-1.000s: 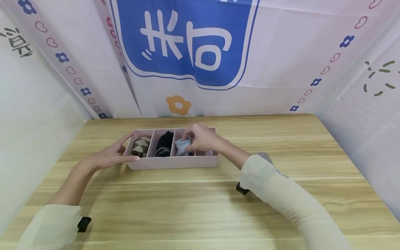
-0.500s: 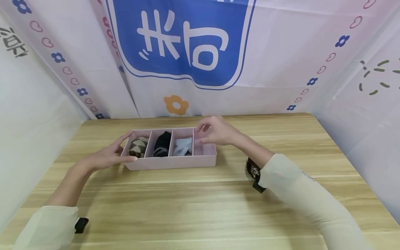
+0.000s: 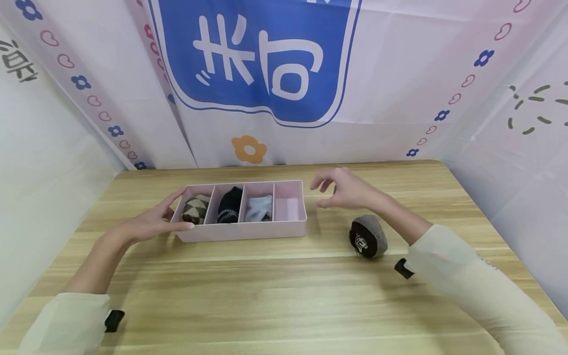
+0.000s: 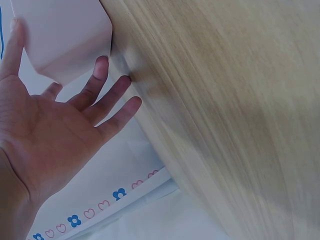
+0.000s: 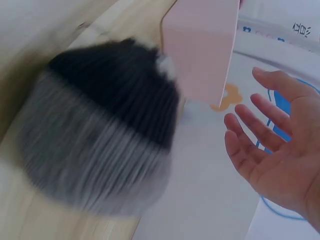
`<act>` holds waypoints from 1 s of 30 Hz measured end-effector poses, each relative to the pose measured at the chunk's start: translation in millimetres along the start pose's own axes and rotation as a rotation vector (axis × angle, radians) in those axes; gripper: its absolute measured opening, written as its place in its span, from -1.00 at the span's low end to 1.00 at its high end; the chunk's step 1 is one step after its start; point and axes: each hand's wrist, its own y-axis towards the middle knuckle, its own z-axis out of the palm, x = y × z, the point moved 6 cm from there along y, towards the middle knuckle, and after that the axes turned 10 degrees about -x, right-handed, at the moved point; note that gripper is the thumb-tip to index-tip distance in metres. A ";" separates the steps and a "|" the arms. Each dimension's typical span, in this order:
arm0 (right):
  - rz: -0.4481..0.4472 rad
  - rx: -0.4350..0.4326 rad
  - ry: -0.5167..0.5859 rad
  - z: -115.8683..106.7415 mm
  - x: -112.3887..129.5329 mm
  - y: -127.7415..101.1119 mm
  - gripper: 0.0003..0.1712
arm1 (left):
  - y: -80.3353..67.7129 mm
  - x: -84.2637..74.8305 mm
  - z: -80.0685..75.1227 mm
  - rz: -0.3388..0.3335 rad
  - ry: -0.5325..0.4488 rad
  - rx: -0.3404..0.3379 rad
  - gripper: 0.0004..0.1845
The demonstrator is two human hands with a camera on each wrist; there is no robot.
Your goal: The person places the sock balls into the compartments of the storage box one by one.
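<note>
A pink divided storage box stands on the table. From left to right its compartments hold a brown-and-beige argyle rolled sock, a black rolled sock and a pale blue rolled sock; the rightmost one is bare. My left hand grips the box's left end between thumb and index finger, the other fingers extended below in the left wrist view. Right of the box, my right hand hovers with loosely bent fingers and nothing in them. A grey-and-black rolled sock lies below that wrist, large and blurred in the right wrist view.
The wooden table ends at a white cloth backdrop with a blue printed sign. White cloth walls close in both sides. A black strap piece shows at the right sleeve, another at the left.
My right hand has let go of the pale blue sock in the third compartment and moved right, out of the box. The grey-and-black sock has come into full view. My left hand stays put.
</note>
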 end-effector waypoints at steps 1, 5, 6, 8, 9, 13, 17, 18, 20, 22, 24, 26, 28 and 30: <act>-0.001 0.009 0.000 -2.2 -2.8 -3.8 -0.61 | 0.2 -0.2 -0.1 0.001 -0.001 0.000 0.18; -0.004 0.052 0.018 -10.2 -14.2 -18.7 -0.57 | 0.9 -1.0 0.3 0.008 -0.005 0.003 0.18; -0.008 0.061 0.022 -12.2 -16.8 -22.5 -0.57 | 1.1 -1.1 0.4 0.008 -0.005 0.004 0.18; -0.016 0.075 0.030 -16.0 -21.7 -30.0 -0.55 | 1.2 -1.0 0.5 0.010 -0.006 0.003 0.18; -0.021 0.081 0.031 -17.3 -24.4 -33.8 -0.54 | 1.2 -0.8 0.5 0.011 -0.007 0.002 0.18; -0.043 0.105 0.037 -21.0 -33.0 -49.9 -0.51 | 0.5 -0.4 0.5 0.013 -0.002 -0.002 0.18; -0.027 0.126 0.049 -23.4 -43.8 -65.0 -0.45 | 0.0 -0.5 1.1 0.016 -0.003 -0.002 0.18; -0.023 0.130 0.053 -24.2 -46.6 -68.3 -0.42 | 0.0 -0.5 1.2 0.018 -0.005 -0.001 0.18; -0.015 0.137 0.058 -25.9 -51.5 -74.1 -0.36 | 0.1 -0.5 1.3 0.019 -0.009 -0.001 0.18; -0.014 0.150 0.060 -27.6 -54.7 -80.0 -0.26 | 0.3 -0.4 1.1 0.019 -0.007 -0.003 0.18; -0.018 0.161 0.060 -29.6 -57.0 -85.9 -0.17 | 0.3 -0.4 0.8 0.019 -0.003 -0.006 0.18; -0.025 0.172 0.062 -31.1 -59.7 -91.6 -0.08 | 0.4 -0.1 0.7 0.019 0.000 -0.007 0.18; -0.032 0.176 0.065 -32.3 -63.0 -96.9 -0.01 | 0.7 0.3 0.6 0.019 0.004 -0.007 0.18; -0.036 0.176 0.076 -32.5 -66.0 -101.3 0.05 | 0.7 0.2 0.6 0.018 0.002 -0.005 0.19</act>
